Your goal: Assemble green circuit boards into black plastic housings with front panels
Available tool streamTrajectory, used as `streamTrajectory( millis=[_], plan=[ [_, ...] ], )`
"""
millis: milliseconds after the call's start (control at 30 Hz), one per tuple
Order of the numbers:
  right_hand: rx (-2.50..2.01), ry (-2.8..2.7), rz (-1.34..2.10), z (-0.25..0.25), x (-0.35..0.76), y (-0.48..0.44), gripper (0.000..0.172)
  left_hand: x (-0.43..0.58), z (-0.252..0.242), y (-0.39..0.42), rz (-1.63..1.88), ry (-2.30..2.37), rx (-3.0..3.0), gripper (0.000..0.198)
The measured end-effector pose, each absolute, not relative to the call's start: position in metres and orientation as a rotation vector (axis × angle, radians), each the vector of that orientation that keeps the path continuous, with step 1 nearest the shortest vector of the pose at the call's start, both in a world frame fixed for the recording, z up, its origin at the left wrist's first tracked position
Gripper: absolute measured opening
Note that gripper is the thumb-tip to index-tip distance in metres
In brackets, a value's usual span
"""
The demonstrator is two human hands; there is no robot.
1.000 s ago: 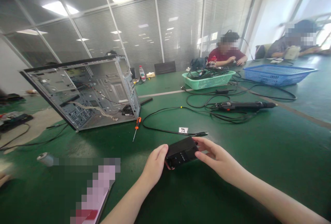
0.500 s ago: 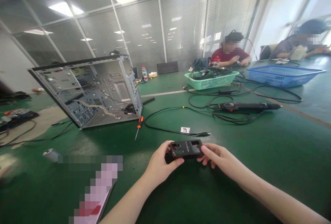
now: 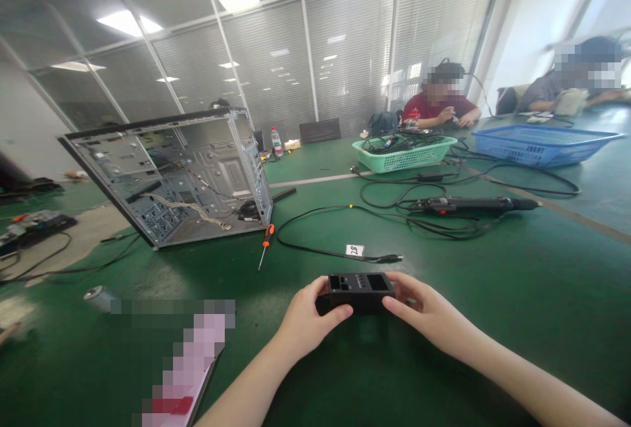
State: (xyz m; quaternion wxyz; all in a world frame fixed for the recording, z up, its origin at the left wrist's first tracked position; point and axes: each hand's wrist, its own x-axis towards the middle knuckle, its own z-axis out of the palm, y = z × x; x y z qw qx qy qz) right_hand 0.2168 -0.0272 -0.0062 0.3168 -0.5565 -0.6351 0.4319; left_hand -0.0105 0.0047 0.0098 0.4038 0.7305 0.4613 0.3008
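Note:
A small black box (image 3: 361, 290) with square openings in its upper face rests on the green table (image 3: 493, 322) right in front of me. My left hand (image 3: 306, 317) grips its left end, thumb laid across the near edge. My right hand (image 3: 426, 314) grips the right end, fingers curled round it. Both hands are closed on the box.
An open grey computer case (image 3: 182, 177) leans at the left, an orange-handled screwdriver (image 3: 265, 244) beside it. A black cable with a white tag (image 3: 353, 250) lies behind the box, near a black power tool (image 3: 473, 204). Green basket (image 3: 401, 152), blue basket (image 3: 542, 143) and two seated people are farther back.
The black box has been turned over between my hands, so that its face with the openings points up, and now sits level on the table.

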Motion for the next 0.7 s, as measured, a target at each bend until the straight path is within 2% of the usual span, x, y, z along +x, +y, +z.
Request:
streamTrajectory(
  millis=[100, 467, 700],
  plan=[
    [-1.468, -1.701, 1.085, -0.003, 0.22, -0.028, 0.064, -0.011, 0.01, 0.005, 0.775, 1.14, 1.841, 0.036],
    [-1.315, -1.436, 1.29, -0.004, 0.215, -0.029, 0.063, -0.012, 0.01, 0.002, 0.776, 1.003, 1.88, 0.046],
    [-1.374, -1.372, 1.397, 0.006, 0.207, -0.038, 0.079, -0.012, 0.006, 0.002, 0.784, 0.975, 1.829, 0.046]
  ],
)
